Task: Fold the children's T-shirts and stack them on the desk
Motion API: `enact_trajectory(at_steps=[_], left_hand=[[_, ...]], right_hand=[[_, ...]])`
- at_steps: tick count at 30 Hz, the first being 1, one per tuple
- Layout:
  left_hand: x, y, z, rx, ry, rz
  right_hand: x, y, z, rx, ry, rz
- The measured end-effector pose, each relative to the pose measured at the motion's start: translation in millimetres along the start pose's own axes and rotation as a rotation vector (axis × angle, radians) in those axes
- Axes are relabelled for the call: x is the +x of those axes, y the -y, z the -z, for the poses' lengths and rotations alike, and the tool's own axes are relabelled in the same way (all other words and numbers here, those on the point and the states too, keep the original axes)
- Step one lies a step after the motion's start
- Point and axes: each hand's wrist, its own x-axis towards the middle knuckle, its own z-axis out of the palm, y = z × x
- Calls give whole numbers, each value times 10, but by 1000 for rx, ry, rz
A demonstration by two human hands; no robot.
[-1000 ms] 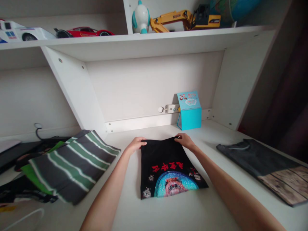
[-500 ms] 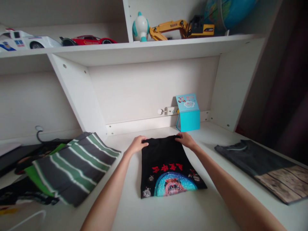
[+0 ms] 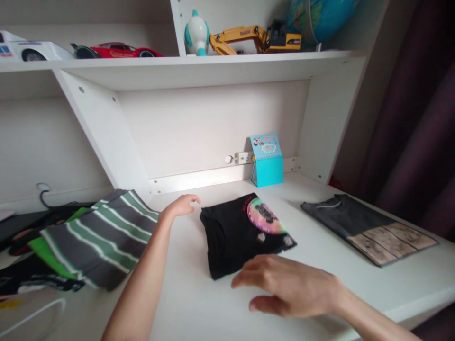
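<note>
A folded black T-shirt (image 3: 231,237) lies on the white desk in the middle, its neckline toward the left and a round colourful print on its right part. My left hand (image 3: 183,204) is just off the shirt's upper left corner, holding nothing, with thumb and fingers apart. In front of the shirt's near edge hovers my right hand (image 3: 284,284), fingers stretched out and thumb apart, also with nothing in it. To the right lies a folded dark grey T-shirt (image 3: 341,218) with a tan printed panel.
Striped grey-green cloth (image 3: 103,232) lies over other clothes at left, with a black hanger (image 3: 44,199) behind. A blue desk calendar (image 3: 269,170) stands near the socket strip (image 3: 243,157) at the back. Above, a shelf (image 3: 213,60) carries a red toy car (image 3: 121,50) and yellow toy excavator (image 3: 249,35).
The black T-shirt has been turned, its neckline now at left and another part of its print showing. Both hands have let go of it. My right hand has come nearer. The view has shifted right.
</note>
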Motion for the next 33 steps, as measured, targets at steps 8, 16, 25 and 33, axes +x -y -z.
enact_trajectory(at_steps=[8, 16, 25, 33], left_hand=[[-181, -747, -700, 128, 6, -238], [-433, -787, -1425, 291, 177, -185], [50, -536, -1130, 519, 226, -261], [41, -746, -1198, 427, 169, -269]], right_hand=[[-123, -1066, -179, -172, -349, -356], [-160, -1646, -526, -337, -182, -438], [-251, -849, -904, -588, -210, -648], [9, -145, -1209, -431, -200, -457]])
